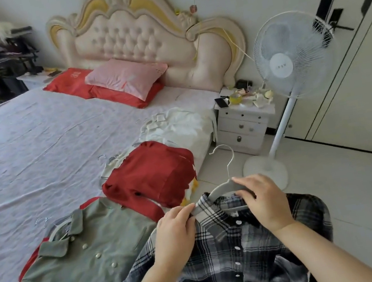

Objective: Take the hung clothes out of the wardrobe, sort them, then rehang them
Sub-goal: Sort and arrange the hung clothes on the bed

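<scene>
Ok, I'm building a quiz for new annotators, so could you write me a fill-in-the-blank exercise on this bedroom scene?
1. The left hand and right hand grip a grey ____ set in the plaid shirt.
2. The green shirt lies flat on the ____.
3. The pink pillow rests on a ____ pillow.
4. Beside the nightstand stands a white ____.
Missing words: hanger; bed; red; fan.

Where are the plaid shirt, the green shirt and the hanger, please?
plaid shirt (215, 266): head view, on its buttoned front.
green shirt (90, 267): head view, on its chest panel.
hanger (220, 190): head view, on its grey shoulder bar.
</scene>
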Available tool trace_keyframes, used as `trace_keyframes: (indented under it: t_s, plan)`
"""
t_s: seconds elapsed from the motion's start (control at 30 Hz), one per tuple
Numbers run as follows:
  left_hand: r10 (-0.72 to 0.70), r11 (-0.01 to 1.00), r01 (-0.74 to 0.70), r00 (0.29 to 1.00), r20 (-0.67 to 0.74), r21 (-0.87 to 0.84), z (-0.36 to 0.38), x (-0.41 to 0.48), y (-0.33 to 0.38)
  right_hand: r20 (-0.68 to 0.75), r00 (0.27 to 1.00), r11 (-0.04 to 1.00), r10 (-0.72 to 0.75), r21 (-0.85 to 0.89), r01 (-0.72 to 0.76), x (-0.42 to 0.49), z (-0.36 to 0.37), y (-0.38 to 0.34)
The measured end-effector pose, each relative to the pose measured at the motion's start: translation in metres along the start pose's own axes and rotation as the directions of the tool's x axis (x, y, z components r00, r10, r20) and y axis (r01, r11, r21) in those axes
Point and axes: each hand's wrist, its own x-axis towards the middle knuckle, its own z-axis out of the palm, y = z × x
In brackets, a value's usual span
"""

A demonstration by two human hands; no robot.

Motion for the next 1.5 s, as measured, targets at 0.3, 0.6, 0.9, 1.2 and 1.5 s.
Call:
trace_keyframes:
  t_s: [0.3,0.6,0.9,1.2,1.5]
  plan:
    - [0.010,0.998,-0.005,0.997,0.083,-0.056,0.084,0.166,0.006,-0.024,0.993,0.992,0.117,-0.054,-0.118,0.131,0.033,0.105]
    - [-0.021,0.999,0.027,0.983,0.181,-0.031,0.144,0.309,0.010,0.006,0.994,0.993,0.107,-0.051,-0.107,0.263,0.057,0.187]
    - [-0.213,0.977,0.206,0.964,0.162,0.056,0.218,0.452,0.009,0.101,0.995,0.999,-0.023,0.040,0.019,0.409,0.121,0.295]
    - [-0.372,0.928,0.366,0.923,0.102,0.072,0.256,0.561,-0.008,0.250,0.965,0.983,-0.082,0.177,0.038,0.539,0.190,0.350]
    - [-0.473,0.881,0.473,0.880,-0.041,-0.010,0.263,0.681,-0.086,0.306,0.933,0.961,-0.190,0.251,0.114,0.680,0.290,0.345]
